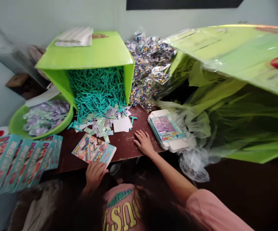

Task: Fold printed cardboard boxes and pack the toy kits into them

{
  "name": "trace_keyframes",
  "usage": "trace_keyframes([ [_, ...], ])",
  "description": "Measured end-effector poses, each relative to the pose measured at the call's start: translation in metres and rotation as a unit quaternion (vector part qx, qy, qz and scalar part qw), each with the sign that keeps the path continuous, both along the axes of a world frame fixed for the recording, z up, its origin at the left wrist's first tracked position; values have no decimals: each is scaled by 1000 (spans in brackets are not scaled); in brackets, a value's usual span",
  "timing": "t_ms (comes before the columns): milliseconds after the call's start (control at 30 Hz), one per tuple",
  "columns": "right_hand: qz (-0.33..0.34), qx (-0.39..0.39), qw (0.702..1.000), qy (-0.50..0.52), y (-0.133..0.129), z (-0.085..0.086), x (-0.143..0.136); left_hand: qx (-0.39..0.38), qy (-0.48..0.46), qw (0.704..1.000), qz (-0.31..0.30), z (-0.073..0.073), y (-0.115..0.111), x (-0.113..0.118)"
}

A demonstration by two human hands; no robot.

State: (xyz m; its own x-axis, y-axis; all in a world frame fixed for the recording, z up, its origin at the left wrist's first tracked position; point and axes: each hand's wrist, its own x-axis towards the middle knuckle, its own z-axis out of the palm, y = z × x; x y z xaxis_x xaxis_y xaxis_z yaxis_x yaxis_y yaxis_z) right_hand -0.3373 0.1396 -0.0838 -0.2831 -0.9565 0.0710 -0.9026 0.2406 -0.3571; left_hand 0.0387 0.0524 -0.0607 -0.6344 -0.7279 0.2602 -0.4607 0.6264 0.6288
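My left hand (pixel 95 175) is at the table's front edge, its fingers closed over the near edge of a printed cardboard box (pixel 93 150). The box lies tilted on the tabletop, with colourful pictures on its top face. My right hand (pixel 144 142) rests palm down on the brown table, fingers spread and holding nothing. Just right of it is a stack of flattened printed cartons (pixel 166 128). Beyond both hands, small purple and green packets (pixel 101 126) and a blank white card (pixel 122 124) lie in front of a heap of teal T-shaped plastic pieces (pixel 95 93).
A green bin (pixel 86 56) lies on its side around the teal pieces. Left are a green basin (pixel 16 118) of packets and a row of printed boxes (pixel 21 160). Bags of colourful beads (pixel 148 70) are piled behind. A large plastic-lined green bin (pixel 245 57) stands right.
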Motion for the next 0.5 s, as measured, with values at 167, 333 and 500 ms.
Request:
trace_keyframes([
  [167, -56, -78, 995, -37, -29, 0, -6, -58, -60, 994, 66, -34, -11, 0],
  [333, -154, -106, 982, -6, -126, 31, -86, -106, -88, 974, 180, -34, -38, -3],
  [500, -285, 21, 958, -30, -161, 63, -159, -32, 0, 987, 155, -17, -41, -31],
])
